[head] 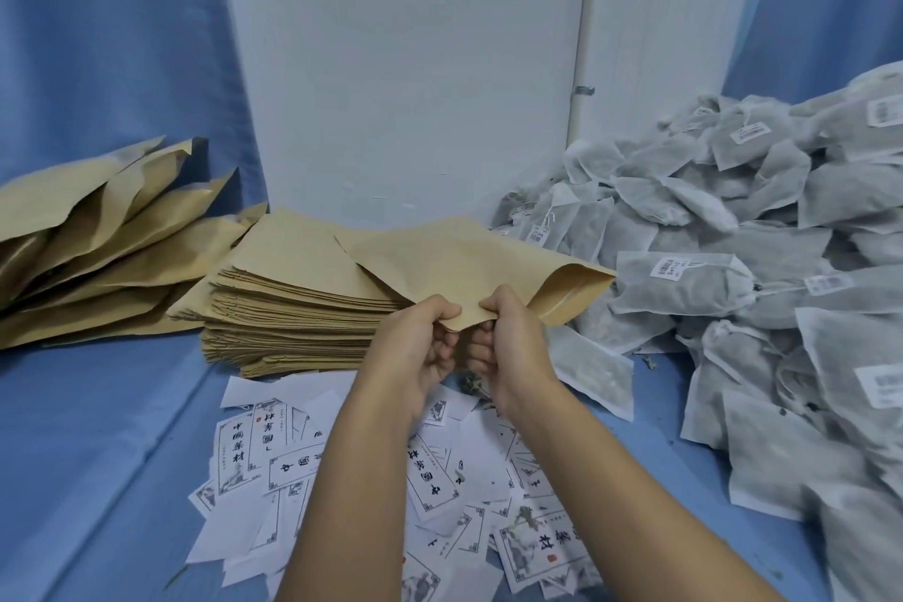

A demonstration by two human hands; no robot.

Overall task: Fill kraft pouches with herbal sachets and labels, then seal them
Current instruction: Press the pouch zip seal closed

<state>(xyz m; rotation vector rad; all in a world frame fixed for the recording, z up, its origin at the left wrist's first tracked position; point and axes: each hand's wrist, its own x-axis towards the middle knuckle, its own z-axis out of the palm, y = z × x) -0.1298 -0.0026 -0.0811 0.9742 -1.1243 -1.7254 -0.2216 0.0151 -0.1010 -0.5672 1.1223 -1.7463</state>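
My left hand [421,343] and right hand [510,338] both pinch one pouch [469,259] at centre frame.
Thumbs on top and fingers curled beneath, they grip its near edge. The stack of flat pouches [293,308] sits just left, labels [273,455] lie scattered at lower centre, and sachets [733,259] are heaped at right on the blue table [97,455].

The left forearm [352,479] and right forearm [611,479], in the lower half of the frame, are bare from wrist to bottom edge. The left grip [415,352] and right grip [513,347] are bare too.
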